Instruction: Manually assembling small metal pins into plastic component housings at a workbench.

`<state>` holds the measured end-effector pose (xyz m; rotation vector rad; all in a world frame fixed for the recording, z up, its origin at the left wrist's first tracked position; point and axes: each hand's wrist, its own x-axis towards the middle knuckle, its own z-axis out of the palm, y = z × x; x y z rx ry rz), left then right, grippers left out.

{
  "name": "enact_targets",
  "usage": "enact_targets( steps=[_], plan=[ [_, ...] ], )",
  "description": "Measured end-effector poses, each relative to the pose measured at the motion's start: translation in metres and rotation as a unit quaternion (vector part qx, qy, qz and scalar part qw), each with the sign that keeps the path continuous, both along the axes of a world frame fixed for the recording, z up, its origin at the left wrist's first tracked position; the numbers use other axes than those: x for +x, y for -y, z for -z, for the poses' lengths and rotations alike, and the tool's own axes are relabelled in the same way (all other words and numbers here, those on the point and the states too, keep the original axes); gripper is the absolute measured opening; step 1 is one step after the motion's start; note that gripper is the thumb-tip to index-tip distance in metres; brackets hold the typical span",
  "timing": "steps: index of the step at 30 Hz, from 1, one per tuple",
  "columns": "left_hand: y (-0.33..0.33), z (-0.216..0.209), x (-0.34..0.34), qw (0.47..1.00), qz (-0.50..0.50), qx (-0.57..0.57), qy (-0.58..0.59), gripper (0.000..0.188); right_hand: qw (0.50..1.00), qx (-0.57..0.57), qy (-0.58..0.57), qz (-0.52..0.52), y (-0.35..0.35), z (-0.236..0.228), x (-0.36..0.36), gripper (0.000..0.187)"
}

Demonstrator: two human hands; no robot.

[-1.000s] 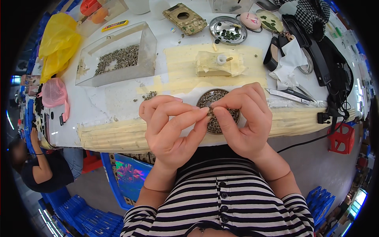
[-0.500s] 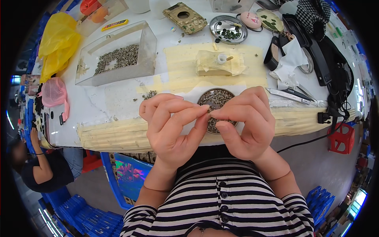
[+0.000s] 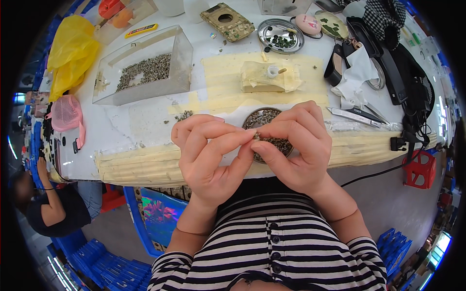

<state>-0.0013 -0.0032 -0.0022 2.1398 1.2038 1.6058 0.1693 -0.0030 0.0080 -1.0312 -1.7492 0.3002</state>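
Note:
My left hand and my right hand meet fingertip to fingertip over a round dish. Between the pinched fingers sits a tiny mottled piece, mostly covered, so its exact kind is unclear. Thumb and forefinger of each hand close on it. Many small grey-brown mottled parts fill the dish, which my hands partly hide. A few similar loose parts lie on the table left of my hands.
Further left stands a clear plastic box of similar parts. Ahead are a taped block with a small white cup, a camouflage model hull and a metal plate of dark green pieces. Tweezers lie at right.
My right hand has shifted slightly left, its thumb and forefinger closing in on the left fingertips. The left hand stays nearly still.

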Motion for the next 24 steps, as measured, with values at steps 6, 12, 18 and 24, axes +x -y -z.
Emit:
enact_targets(
  steps=[6,12,18,24],
  plan=[
    [0.0009,-0.0008,0.0006,1.000,-0.015,-0.009,-0.015,0.028,0.993,0.095,0.030,0.057,0.0051,0.0025,-0.0051,0.027],
    [0.0004,0.0005,0.0009,1.000,-0.014,-0.010,-0.009,0.028,0.990,0.111,0.061,0.054,0.0055,0.0009,-0.0028,0.030],
    [0.0006,0.0020,0.0004,1.000,-0.014,-0.005,-0.003,0.029,0.994,0.087,0.039,0.061,0.0040,0.0025,-0.0039,0.030],
    [0.0004,0.0021,-0.0008,1.000,-0.010,-0.003,-0.001,0.030,0.998,0.027,0.039,0.037,0.0017,-0.0010,-0.0034,0.026]
  ],
)
